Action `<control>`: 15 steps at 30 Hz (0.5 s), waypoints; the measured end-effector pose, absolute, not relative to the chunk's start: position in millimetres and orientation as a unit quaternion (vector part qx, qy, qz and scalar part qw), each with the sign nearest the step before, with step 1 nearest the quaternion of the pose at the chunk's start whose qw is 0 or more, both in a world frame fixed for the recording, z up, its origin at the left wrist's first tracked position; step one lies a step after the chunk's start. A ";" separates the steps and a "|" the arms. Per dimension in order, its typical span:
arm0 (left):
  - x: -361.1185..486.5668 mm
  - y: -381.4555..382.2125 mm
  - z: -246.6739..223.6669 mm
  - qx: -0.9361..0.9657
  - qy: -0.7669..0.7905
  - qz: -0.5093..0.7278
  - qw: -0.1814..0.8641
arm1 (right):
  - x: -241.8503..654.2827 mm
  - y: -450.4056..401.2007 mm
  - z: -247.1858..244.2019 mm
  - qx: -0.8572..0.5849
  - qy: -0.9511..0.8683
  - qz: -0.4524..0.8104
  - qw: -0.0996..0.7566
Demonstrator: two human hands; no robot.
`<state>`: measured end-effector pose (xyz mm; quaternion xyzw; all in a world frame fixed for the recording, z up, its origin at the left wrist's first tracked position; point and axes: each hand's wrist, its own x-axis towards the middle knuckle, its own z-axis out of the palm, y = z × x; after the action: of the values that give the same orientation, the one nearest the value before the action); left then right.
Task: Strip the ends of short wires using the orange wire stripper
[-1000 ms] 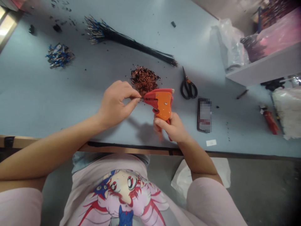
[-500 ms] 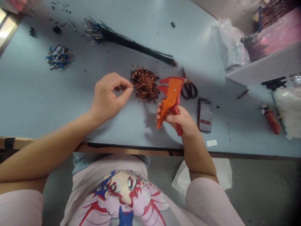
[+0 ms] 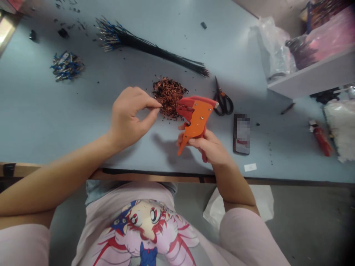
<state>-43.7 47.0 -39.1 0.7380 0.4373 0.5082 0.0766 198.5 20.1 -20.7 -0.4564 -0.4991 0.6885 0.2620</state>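
Wire stripper [image 3: 198,118], gripped in the right hand [image 3: 213,147], overlaps the copper-scrap pile [image 3: 168,90] from the right; at its left, the left hand [image 3: 131,112] pinches closed, contents indiscernible. Stripping seems in hand, next needing jaw alignment.

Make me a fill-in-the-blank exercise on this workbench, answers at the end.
1. The right grip holds an orange-and-____ tool.
2. Silver and ____ pieces tip the left end of the black wire bundle.
3. The handles of the scissors are coloured ____.
4. In the picture, the phone lies to the ____ of the tool.

Missing words: red; blue; black; right.
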 end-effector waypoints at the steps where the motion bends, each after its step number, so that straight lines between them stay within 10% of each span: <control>1: -43.8 47.1 -40.1 0.745 0.431 0.504 0.070 | 197.2 18.9 -19.1 -0.454 -0.509 0.685 0.257; 15: -39.5 41.5 -39.8 0.762 0.426 0.482 0.075 | 194.4 13.6 -16.4 -0.426 -0.547 0.687 0.218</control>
<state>-39.5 41.5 -39.8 0.7620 0.4264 0.4816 0.0751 194.4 13.6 -16.4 -0.4262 -0.5471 0.6866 0.2182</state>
